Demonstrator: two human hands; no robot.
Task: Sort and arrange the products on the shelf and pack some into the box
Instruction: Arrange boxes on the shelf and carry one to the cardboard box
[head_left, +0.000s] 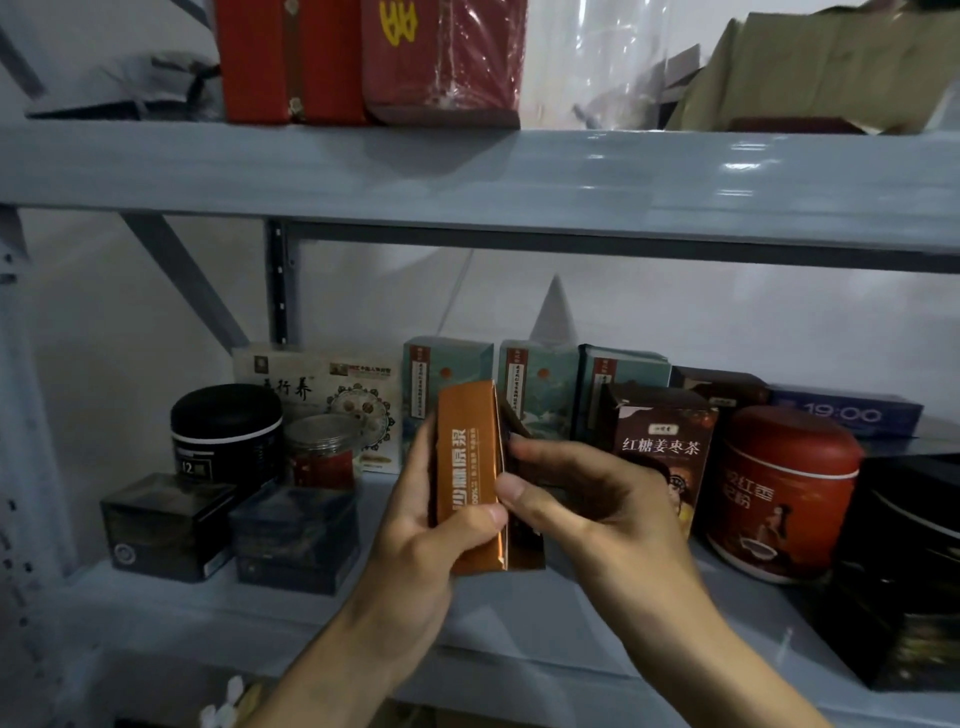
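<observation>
Two hands are holding an orange box (467, 457) up in front of the shelf (519, 618).

Far left, a black jar (227, 426) is sitting on the shelf. The left hand (415, 525) is wrapping its grip round the box's left side, with the thumb lying across the front. The box is standing up in the air, near the person, in front of the green boxes (447, 384). The right hand (587, 499) is pinching the box's right edge. The box is looking light, made of thin shiny card, so it may slip or dent. Holding its flat sides softly seems best. Far right, a red tin (784, 493) is standing.
</observation>
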